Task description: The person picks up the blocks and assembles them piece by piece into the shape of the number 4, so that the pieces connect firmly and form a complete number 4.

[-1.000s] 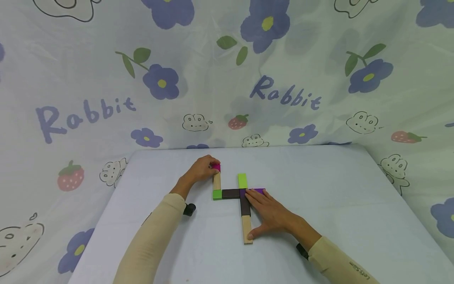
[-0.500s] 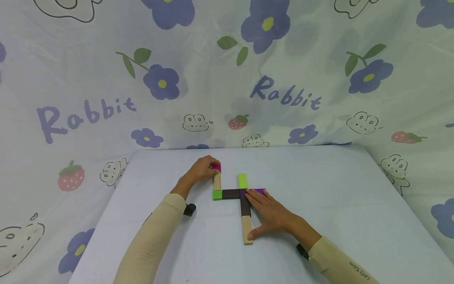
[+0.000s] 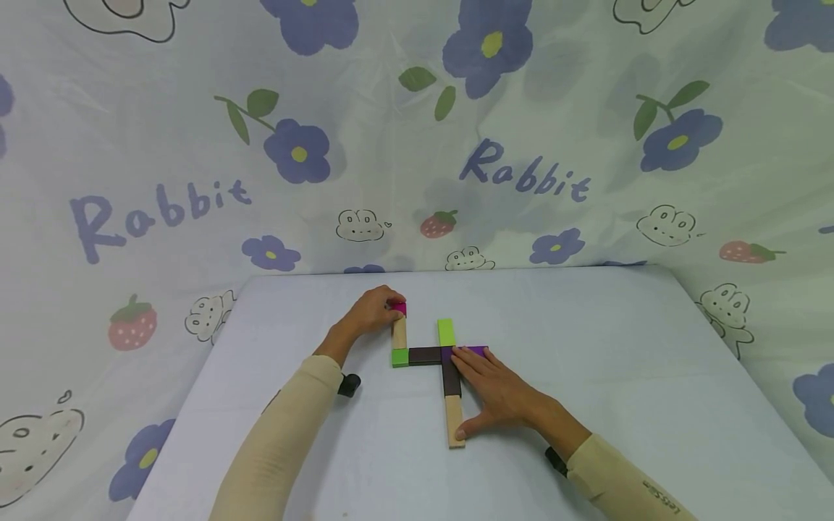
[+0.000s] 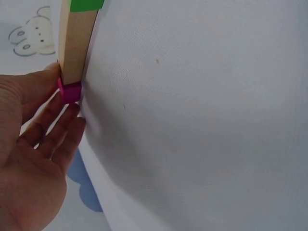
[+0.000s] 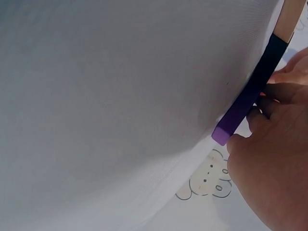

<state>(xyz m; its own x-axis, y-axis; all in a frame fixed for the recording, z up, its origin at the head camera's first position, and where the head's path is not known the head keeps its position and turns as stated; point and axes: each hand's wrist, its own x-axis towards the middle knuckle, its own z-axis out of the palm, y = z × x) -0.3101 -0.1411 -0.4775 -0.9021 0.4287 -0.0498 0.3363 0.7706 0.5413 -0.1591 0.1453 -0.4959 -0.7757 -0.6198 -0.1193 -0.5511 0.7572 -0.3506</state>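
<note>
My left hand pinches a magenta block at the far end of a light wooden block; in the left wrist view its thumb and fingertips are around the magenta block. A green block joins that column to a dark block lying crosswise. My right hand lies with fingers stretched over a purple block, partly covering it. Its thumb touches another wooden block, below an upright-running dark block. A lime block extends toward the back.
The blocks lie flat on a white-covered table. A patterned curtain hangs behind the table's far edge. Black wrist cameras sit under both forearms, including the left camera.
Both hands hold the same places on the blocks. The whole head view shifts very slightly; no block visibly moves relative to the others.
</note>
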